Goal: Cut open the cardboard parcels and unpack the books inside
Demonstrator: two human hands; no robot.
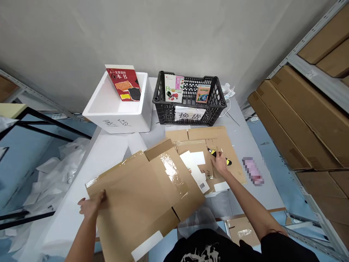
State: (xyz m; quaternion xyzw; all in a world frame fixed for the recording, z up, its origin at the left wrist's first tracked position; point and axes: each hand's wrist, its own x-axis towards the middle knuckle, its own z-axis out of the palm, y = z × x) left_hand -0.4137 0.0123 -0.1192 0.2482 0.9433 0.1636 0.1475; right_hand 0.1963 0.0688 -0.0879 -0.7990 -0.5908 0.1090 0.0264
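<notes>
My left hand point(92, 204) grips the left edge of a large flattened cardboard box point(136, 189), thumb on its upper face. The box is tilted and overhangs the table's front edge, with clear tape strips and a white label on it. My right hand point(219, 163) is closed on a yellow-and-black utility knife point(228, 162), its tip pointing away to the left. Beneath the knife lie more flat cardboard sheets point(231, 145). White cards or papers point(198, 174), one with a barcode, rest on them, partly covered by the box.
Behind stand a white foam box point(120, 120) with a red book point(122, 82) and a black plastic crate point(188, 109) holding two books. A pink, pixelated object point(253, 171) lies at the right of the table. Shelves with cartons point(297, 112) flank the right side; plastic-wrapped items point(54, 171) lie left.
</notes>
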